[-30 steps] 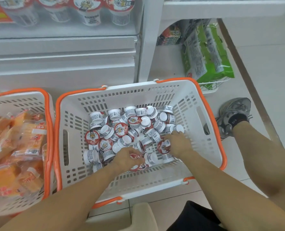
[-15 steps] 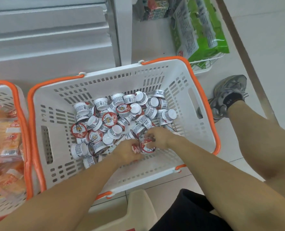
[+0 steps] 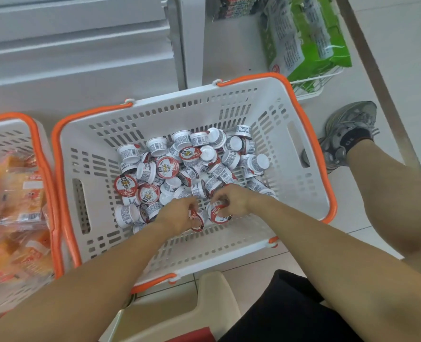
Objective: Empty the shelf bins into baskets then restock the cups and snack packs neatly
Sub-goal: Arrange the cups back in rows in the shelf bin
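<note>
A white basket with orange handles stands on the floor and holds several small white cups with red tiger lids. Both hands are down in its near side. My left hand grips a red-lidded cup tilted on its edge. My right hand curls over another red-lidded cup right beside it. A second basket at the left holds orange snack packs.
White shelf fronts rise behind the baskets. Green snack bags sit in a wire rack at the upper right. My shoe and leg lie to the right of the basket. A beige stool is under me.
The view tilted down, losing the shelf's cups. Both hands drew together at the near side of the pile, and each now holds a red-lidded cup.
</note>
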Demonstrator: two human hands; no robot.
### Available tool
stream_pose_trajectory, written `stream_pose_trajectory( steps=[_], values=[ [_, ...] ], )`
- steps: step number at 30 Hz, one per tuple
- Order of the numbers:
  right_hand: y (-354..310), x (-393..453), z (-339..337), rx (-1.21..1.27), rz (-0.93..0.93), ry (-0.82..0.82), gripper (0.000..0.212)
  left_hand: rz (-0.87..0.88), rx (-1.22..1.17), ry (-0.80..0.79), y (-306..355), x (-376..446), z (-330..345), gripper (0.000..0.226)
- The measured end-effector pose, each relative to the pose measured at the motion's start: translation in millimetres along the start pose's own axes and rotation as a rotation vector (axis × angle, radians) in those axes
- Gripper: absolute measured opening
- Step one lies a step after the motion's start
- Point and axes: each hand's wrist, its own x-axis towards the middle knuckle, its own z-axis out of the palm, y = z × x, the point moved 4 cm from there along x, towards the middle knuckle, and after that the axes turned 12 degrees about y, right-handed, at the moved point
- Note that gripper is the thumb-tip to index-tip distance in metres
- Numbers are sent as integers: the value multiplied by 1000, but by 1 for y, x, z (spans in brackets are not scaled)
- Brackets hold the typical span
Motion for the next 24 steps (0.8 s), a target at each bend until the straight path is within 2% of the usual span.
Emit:
stream_pose_trajectory(
  steps=[3, 6, 9, 14, 18, 21, 24],
  values=[
    [0, -5, -14, 118, 26, 48, 38, 9, -20, 23, -3, -4, 0, 23],
    [-4, -13, -8, 163, 85, -43, 35, 22, -11, 51, -5, -8, 1, 23],
    [-9, -16, 9, 108, 103, -121, 36, -50, -53, 40, -6, -13, -1, 24],
    [-23, -18, 16, 195, 83, -147, 36, -257, -491, 22, -3, -29, -10, 20],
    [-28, -18, 4, 375, 77, -120, 46, -302, -595, -23, -5, -44, -36, 22],
    [-48, -21, -21, 524, 63, -107, 49, -311, -640, 58, 0, -51, -74, 27],
    [-86, -37, -50, 785, 36, -107, 56, -263, -639, 116, 15, -60, -125, 28]
  ],
)
